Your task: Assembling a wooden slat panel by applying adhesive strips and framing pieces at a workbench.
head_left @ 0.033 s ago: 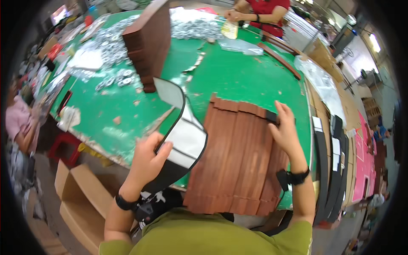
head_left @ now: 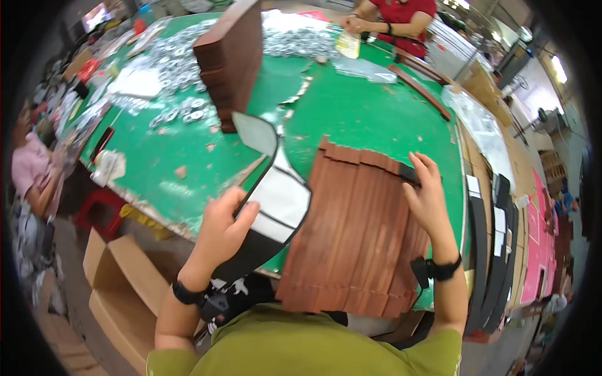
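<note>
My left hand (head_left: 227,227) grips a floppy white-and-black fabric piece with black edging (head_left: 282,195), its thumb lying over the near edge. The piece curves upward, and its far end is folded over in pale grey. To its right, a row of reddish-brown wooden slats (head_left: 351,229) lies side by side at the table's near edge. My right hand (head_left: 427,191) is open beside the slats' far right corner, fingers apart. A small black piece (head_left: 411,173) shows at that corner, next to my thumb; whether I touch it I cannot tell.
A tall stack of brown boards (head_left: 235,62) stands on the green table (head_left: 357,119), near heaps of small metal parts (head_left: 182,53). Black strips (head_left: 481,250) lie at right. An open cardboard box (head_left: 125,294) sits lower left. A person in red (head_left: 407,22) works across the table.
The whole scene sits slightly further right in the picture. Both hands keep about the same places relative to the fabric piece and the slats.
</note>
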`<state>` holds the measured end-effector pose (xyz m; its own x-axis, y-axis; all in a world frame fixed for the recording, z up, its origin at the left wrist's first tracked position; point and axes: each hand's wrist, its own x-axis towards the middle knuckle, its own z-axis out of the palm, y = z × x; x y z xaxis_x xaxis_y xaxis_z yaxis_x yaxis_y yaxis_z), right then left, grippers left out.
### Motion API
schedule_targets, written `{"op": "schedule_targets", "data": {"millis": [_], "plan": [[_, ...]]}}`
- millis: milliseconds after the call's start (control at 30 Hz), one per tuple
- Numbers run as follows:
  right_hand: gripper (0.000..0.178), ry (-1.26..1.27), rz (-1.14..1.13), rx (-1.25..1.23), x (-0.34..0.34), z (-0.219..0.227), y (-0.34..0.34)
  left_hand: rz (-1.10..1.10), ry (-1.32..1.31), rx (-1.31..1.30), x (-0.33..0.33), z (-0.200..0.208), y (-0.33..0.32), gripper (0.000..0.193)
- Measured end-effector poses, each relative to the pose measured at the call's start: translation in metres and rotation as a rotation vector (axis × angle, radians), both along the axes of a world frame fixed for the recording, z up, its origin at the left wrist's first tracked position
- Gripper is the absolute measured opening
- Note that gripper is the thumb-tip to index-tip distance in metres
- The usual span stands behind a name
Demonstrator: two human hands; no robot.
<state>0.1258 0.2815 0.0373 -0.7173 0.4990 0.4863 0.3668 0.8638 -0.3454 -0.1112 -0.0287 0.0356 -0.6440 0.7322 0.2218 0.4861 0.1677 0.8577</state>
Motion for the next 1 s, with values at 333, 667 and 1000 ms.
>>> {"op": "schedule_targets", "data": {"millis": [333, 667, 1000], "plan": [[0.035, 0.031, 0.572, 0.046, -0.033, 0.042, -0.182, -0.127, -0.381, 0.213, 0.008, 0.007, 0.009, 0.023], [0.039, 0.081, 0.382, 0.117, -0.04, 0.032, -0.188, -0.435, -0.806, 0.116, 0.024, 0.023, -0.015, 0.02], [0.045, 0.214, 0.441, 0.003, -0.058, 0.038, -0.203, -0.367, -0.942, 0.288, 0.042, 0.015, -0.015, 0.023]]}}
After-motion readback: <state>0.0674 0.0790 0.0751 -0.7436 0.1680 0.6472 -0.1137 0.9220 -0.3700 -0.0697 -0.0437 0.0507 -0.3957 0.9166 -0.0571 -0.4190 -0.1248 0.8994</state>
